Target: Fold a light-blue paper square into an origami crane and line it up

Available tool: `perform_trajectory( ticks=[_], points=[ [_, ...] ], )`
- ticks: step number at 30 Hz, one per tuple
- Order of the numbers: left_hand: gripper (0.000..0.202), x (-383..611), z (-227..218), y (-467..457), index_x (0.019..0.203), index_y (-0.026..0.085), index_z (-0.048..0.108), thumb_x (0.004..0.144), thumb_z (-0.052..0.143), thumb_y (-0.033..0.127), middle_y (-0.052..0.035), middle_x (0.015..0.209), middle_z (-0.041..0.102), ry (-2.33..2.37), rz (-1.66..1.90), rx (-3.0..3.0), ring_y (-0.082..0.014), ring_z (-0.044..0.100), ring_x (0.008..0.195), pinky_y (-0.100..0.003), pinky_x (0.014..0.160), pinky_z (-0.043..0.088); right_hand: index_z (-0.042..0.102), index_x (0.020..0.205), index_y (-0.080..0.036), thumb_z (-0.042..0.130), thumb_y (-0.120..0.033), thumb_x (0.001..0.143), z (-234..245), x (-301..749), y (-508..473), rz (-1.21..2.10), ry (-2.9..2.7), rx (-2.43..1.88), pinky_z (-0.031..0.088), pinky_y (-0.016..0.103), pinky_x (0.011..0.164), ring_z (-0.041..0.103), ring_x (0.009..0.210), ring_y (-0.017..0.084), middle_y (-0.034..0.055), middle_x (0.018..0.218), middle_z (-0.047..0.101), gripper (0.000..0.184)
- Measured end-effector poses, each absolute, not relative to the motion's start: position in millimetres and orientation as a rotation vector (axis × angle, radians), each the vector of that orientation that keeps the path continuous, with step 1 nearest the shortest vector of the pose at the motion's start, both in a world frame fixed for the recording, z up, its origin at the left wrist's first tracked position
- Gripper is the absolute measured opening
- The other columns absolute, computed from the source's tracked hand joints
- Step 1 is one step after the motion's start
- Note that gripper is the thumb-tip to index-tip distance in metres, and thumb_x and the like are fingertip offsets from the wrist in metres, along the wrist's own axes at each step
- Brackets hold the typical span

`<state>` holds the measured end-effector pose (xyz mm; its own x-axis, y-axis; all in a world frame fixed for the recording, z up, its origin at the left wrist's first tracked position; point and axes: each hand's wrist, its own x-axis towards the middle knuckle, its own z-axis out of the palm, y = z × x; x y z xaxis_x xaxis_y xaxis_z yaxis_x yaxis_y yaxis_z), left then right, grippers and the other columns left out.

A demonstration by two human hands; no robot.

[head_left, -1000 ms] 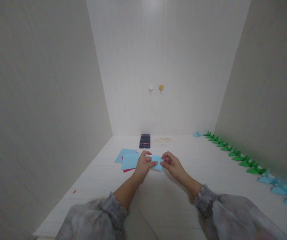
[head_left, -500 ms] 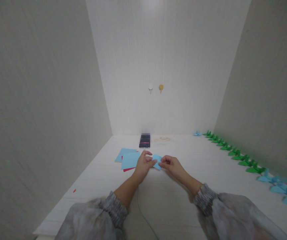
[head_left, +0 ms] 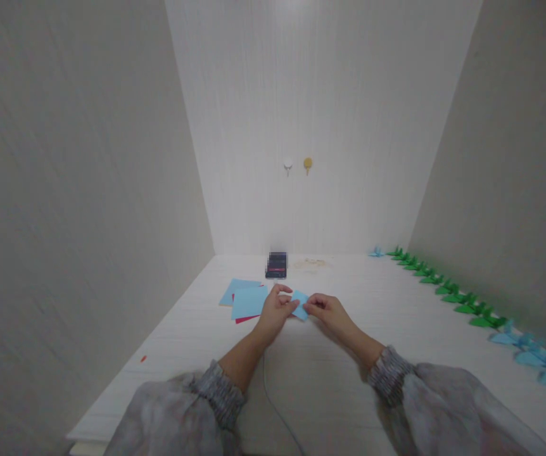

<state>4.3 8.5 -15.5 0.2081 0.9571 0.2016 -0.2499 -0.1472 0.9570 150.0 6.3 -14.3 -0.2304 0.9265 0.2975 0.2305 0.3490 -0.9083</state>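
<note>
A small folded light-blue paper [head_left: 301, 304] is pinched between both hands just above the white table [head_left: 396, 329]. My left hand [head_left: 275, 311] grips its left side with thumb and fingers closed. My right hand [head_left: 329, 311] pinches its right edge with curled fingers. Just left of my left hand lies a stack of flat light-blue sheets [head_left: 247, 299] with a red sheet [head_left: 243, 319] showing under them.
A small dark box [head_left: 276, 265] stands at the back by the wall. Several green folded paper figures [head_left: 444, 288] and blue folded figures [head_left: 534, 361] line the right wall. A thin cable [head_left: 273, 402] runs across the table near me. A red scrap [head_left: 143, 358] lies at left.
My right hand has slid a little left along the blue paper, and the paper looks narrower between the hands. The view has shifted slightly.
</note>
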Motion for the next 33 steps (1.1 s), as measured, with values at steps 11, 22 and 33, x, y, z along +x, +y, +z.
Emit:
perform_trajectory(
  ticks=[11, 22, 33],
  points=[
    [0.047, 2.8, -17.6, 8.5, 0.082, 0.018, 0.037, 0.047, 0.069, 0.018, -0.0006, 0.066, 0.061, 0.760, 1.241, 1.289, -0.0142, 0.058, 0.058, -0.027, 0.058, 0.044, 0.052, 0.057, -0.015, 0.051, -0.022, 0.063, -14.6, 150.8, 7.4, 0.861, -1.730, -0.976, 0.036, 0.021, 0.056, 0.047, 0.059, 0.010, -0.0011, 0.065, 0.052, 0.009],
    [0.042, 2.5, -17.7, 8.9, 0.078, 0.017, 0.039, 0.049, 0.068, 0.020, 0.0004, 0.063, 0.061, 0.780, 1.268, 1.272, -0.0138, 0.057, 0.055, -0.026, 0.057, 0.043, 0.057, 0.056, -0.016, 0.055, -0.028, 0.064, -7.4, 150.0, 2.3, 0.845, -1.768, -0.959, 0.038, 0.023, 0.063, 0.051, 0.067, 0.013, 0.0016, 0.073, 0.056, 0.015],
    [0.042, 4.2, -11.5, 4.1, 0.079, 0.017, 0.038, 0.049, 0.068, 0.025, -0.0004, 0.061, 0.061, 0.768, 1.245, 1.211, -0.0132, 0.057, 0.051, -0.025, 0.052, 0.042, 0.050, 0.055, -0.016, 0.055, -0.027, 0.062, -15.1, 148.8, 7.6, 0.868, -1.653, -1.038, 0.036, 0.021, 0.050, 0.046, 0.053, 0.010, -0.0020, 0.057, 0.050, 0.014]
  ],
)
